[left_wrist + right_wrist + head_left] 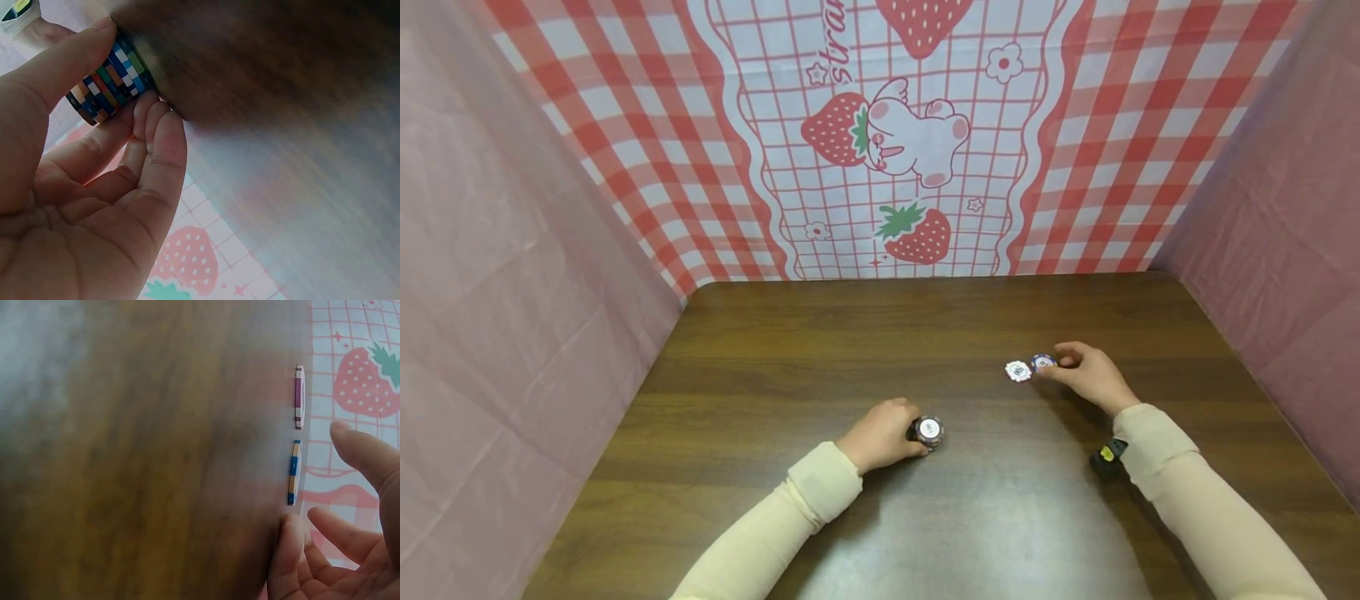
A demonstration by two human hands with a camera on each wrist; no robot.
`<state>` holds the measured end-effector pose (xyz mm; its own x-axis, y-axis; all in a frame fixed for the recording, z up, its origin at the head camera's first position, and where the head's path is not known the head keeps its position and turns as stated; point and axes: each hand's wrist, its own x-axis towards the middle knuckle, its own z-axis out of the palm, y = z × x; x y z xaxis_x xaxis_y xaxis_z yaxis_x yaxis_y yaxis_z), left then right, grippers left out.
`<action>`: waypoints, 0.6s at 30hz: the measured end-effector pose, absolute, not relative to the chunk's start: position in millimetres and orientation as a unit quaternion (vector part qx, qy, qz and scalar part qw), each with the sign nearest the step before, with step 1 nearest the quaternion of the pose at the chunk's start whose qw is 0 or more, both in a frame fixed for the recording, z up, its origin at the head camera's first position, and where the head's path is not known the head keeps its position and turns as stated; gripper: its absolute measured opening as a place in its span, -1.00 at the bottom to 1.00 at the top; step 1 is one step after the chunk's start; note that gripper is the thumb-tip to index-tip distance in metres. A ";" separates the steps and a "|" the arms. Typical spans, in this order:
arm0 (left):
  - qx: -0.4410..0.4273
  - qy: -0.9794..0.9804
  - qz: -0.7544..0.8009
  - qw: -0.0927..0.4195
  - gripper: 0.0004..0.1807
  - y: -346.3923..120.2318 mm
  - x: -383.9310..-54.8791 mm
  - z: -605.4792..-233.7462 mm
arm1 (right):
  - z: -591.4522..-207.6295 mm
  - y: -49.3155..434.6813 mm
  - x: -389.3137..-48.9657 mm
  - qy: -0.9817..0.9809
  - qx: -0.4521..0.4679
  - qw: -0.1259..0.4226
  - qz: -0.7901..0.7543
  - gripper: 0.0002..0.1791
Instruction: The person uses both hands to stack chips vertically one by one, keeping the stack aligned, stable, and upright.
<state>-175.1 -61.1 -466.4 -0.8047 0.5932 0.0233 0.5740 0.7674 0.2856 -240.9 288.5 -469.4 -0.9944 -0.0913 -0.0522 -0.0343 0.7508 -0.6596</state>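
Observation:
My left hand (882, 437) grips a short stack of poker chips (929, 428) on the wooden table, thumb on one side and fingers on the other. The top chip is dark with a white centre; in the left wrist view the stack's edge (112, 81) shows blue, green, white and orange bands. Farther off to the right, my right hand (1096, 377) reaches over a blue-edged chip (1042, 361), thumb and fingers apart around it. Just left of that chip lies a white chip (1018, 372), whose edge (299, 397) shows purple in the right wrist view. Both loose chips lie flat.
The brown wooden table (775, 333) ends at a red-and-white checked cloth (685, 167) with strawberry prints at the back. Pink cloth walls (512, 292) stand at left and right. A black wrist device (1107, 460) sits under the right sleeve.

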 end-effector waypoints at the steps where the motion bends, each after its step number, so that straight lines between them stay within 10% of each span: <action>1: 0.310 0.939 0.141 0.034 -0.61 -61.1 -175.1 -466.5 | -468.8 287.8 -241.1 0.936 -0.035 0.042 -0.348 -0.21; 18: 0.305 0.941 0.143 0.038 -0.60 -61.0 -175.0 -465.4 | -467.7 283.0 -252.5 0.951 -0.064 0.045 -0.300 -0.27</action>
<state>-175.0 -61.0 -465.4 -0.8107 0.5853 0.0146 0.5634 0.7730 0.2917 -252.5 283.0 -467.7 -0.9876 -0.1496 -0.0477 -0.0952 0.8119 -0.5760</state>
